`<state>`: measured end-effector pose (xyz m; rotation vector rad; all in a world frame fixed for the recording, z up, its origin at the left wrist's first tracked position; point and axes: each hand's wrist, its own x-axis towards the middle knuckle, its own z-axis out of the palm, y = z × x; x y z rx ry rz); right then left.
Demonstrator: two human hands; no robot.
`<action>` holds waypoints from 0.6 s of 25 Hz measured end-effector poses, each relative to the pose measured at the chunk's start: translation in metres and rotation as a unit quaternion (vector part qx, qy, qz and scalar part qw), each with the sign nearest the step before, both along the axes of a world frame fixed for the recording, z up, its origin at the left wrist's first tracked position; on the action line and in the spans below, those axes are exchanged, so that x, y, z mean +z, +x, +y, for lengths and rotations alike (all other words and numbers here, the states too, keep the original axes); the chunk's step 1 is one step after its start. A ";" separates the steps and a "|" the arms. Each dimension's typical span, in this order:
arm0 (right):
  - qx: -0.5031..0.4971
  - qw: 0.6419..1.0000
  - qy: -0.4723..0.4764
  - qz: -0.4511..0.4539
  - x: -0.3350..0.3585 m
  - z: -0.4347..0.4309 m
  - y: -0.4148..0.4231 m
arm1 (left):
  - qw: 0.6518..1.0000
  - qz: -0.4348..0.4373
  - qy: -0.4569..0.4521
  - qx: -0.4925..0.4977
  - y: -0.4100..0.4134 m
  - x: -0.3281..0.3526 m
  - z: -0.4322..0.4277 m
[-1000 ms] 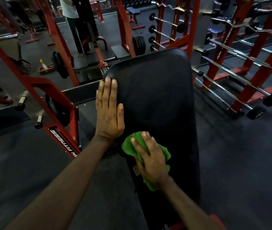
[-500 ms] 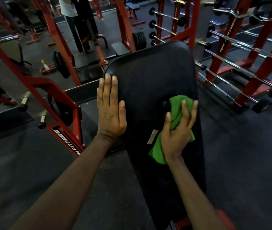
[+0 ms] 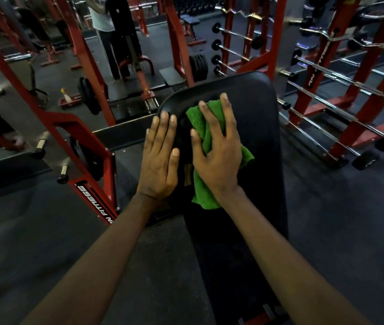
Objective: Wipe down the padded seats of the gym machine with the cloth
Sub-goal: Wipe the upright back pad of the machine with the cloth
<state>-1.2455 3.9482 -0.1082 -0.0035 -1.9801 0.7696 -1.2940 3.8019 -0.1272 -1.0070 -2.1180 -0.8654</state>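
A long black padded seat (image 3: 259,118) runs away from me in the middle of the head view. A green cloth (image 3: 206,141) lies on its far left part. My right hand (image 3: 216,156) presses flat on the cloth with straight, spread fingers. My left hand (image 3: 160,158) rests flat on the pad's left edge, fingers straight, right beside the right hand and holding nothing. Both forearms reach in from the bottom of the frame.
A red machine frame (image 3: 92,156) stands close on the left. A red rack of barbells (image 3: 340,109) lines the right side. A person's legs (image 3: 113,50) show at the far back by another red machine. Dark rubber floor (image 3: 340,219) surrounds the bench.
My right hand has slid the cloth from the pad's right side up and left, ending beside my left hand. My left hand has stayed on the left edge.
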 end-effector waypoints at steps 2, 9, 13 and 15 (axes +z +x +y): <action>0.010 0.999 0.048 0.004 -0.018 -0.006 0.010 | 1.000 -0.004 -0.018 -0.015 -0.002 0.003 -0.007; 0.043 0.987 0.142 -0.059 -0.150 -0.017 0.076 | 0.999 -0.031 0.040 0.017 0.015 0.003 0.007; 0.075 0.982 0.153 -0.081 -0.172 -0.008 0.089 | 0.998 -0.011 -0.010 0.060 0.033 -0.017 0.020; 0.076 0.978 0.175 -0.081 -0.163 -0.001 0.083 | 0.997 0.011 -0.044 0.059 0.032 -0.031 0.019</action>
